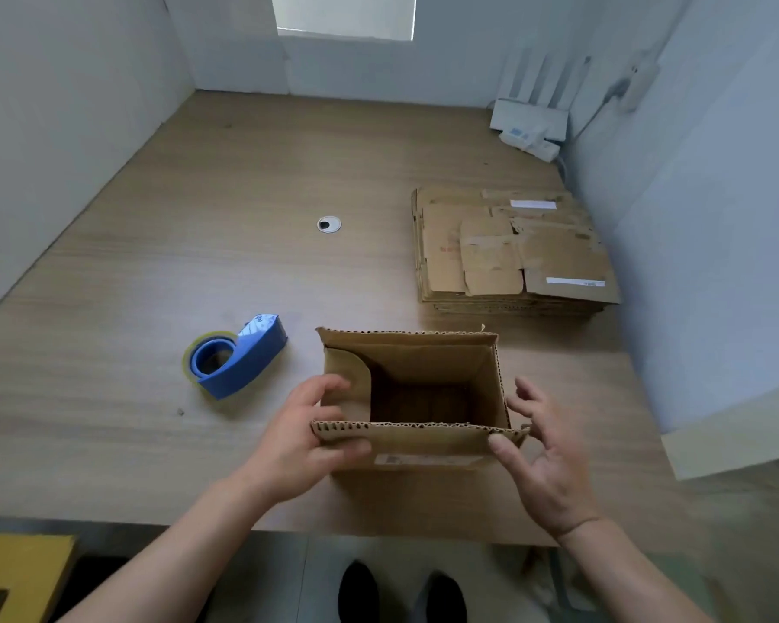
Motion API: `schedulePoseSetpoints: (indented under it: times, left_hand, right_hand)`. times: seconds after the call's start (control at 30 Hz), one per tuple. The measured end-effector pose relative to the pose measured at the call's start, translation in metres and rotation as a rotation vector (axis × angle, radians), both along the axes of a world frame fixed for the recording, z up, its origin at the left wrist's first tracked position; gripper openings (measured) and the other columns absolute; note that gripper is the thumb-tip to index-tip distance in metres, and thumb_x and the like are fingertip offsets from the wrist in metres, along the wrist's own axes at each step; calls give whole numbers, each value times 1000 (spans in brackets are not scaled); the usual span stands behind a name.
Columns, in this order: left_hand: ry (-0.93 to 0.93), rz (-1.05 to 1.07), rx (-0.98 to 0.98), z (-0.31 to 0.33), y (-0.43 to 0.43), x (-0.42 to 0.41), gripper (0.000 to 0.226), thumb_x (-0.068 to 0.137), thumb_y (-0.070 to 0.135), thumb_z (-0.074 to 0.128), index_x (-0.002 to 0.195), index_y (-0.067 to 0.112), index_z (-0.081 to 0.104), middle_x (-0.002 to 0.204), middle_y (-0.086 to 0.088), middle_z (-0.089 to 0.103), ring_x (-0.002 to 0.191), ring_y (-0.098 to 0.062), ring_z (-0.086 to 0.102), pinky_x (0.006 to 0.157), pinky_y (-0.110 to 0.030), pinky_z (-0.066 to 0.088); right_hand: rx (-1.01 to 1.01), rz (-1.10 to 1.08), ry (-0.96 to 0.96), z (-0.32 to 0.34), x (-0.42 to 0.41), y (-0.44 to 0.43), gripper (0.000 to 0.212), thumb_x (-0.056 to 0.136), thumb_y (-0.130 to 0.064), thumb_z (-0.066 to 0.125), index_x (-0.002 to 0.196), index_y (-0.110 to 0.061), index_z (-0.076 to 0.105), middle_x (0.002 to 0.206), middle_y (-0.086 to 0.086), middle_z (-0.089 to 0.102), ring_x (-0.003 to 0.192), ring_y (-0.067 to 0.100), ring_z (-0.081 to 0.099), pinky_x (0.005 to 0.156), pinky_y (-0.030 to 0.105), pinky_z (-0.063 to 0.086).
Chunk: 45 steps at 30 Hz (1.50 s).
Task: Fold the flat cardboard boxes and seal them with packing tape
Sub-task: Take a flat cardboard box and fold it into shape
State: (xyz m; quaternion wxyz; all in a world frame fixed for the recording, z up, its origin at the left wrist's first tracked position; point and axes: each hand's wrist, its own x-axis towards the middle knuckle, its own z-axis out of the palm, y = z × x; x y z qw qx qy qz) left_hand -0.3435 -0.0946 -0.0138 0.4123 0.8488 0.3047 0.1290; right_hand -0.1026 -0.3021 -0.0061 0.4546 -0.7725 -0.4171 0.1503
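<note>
An opened cardboard box (pixel 428 366) is seen standing upright on the wooden bench (pixel 199 195), close to its near edge, with the top flaps raised and the dark inside exposed. The near left corner of the box is gripped by the left hand (pixel 306 438): the thumb is pressed on the outer face of the near flap and the fingers are curled over the left side flap. The right hand (pixel 545 460) is held at the near right corner with its fingers spread apart and relaxed; only the thumb is laid against the near flap. A blue tape dispenser (pixel 239 357) is placed on the bench just left of the box, apart from it. A stack of flat cardboard boxes (pixel 513 249) is set farther back on the right, near the wall. A round cable grommet (pixel 329 224) is let into the bench top.
</note>
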Motion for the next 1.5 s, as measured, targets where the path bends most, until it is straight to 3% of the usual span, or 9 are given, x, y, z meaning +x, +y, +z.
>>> schedulePoseSetpoints:
  times: [0.17,0.43,0.57,0.63,0.83,1.0,1.1,1.33,1.5]
  left_hand:
    - [-24,-7,9,6,6,7,50,64,88,58,69,39,64,124,26,49,124,-6,44,101,-30,42]
    - [55,-137,-35,10,17,-9,90,63,82,67,137,32,52,137,23,43,134,-4,39,111,-29,37]
    - [-58,158,-78,18,10,14,69,63,63,82,117,29,54,113,16,58,107,2,54,87,-22,45]
    - [-58,364,-46,19,5,26,79,64,36,92,127,25,45,116,8,52,99,-4,56,83,-25,46]
    - [85,225,41,15,17,32,135,68,34,90,157,32,-12,162,20,-12,150,-2,-1,120,-26,12]
    - [-37,93,117,6,26,29,62,66,34,90,120,23,61,146,12,34,130,8,33,113,-29,36]
    - [-123,117,27,-6,21,23,40,69,51,76,96,21,71,143,13,40,129,18,32,105,-9,32]
    - [-177,311,67,-7,42,54,12,82,27,71,87,16,74,131,3,49,123,9,41,102,-10,34]
    - [-102,364,105,-4,73,71,6,84,7,75,84,12,72,128,2,48,114,21,39,93,2,29]
  right_hand:
    - [105,67,-99,10,4,8,59,81,-62,66,127,-28,55,148,-5,49,136,14,47,97,50,53]
    - [-115,258,-61,14,1,20,54,72,-61,72,121,-43,60,130,-15,62,125,2,54,106,37,47]
    - [-264,148,204,32,20,41,49,81,-42,78,121,-44,51,95,-14,74,94,-3,66,90,34,57]
    - [-244,35,32,30,18,52,57,81,-31,81,128,-32,49,85,-9,72,84,3,67,81,26,54]
    - [-173,-86,-260,10,4,57,107,74,-24,86,157,-25,18,159,8,23,148,16,20,118,31,19]
    - [-158,-11,-6,2,8,54,26,77,-42,71,100,-30,66,147,-9,41,143,10,37,110,27,33]
    - [-69,-120,171,-2,1,56,34,81,-51,62,69,-20,67,141,-6,50,141,8,40,104,22,34]
    - [-76,-158,139,-6,27,96,21,87,-14,73,67,-14,67,125,-13,59,127,13,56,103,30,44]
    - [-103,-76,70,4,47,138,13,90,-16,69,84,-18,58,99,-16,60,96,16,62,72,9,42]
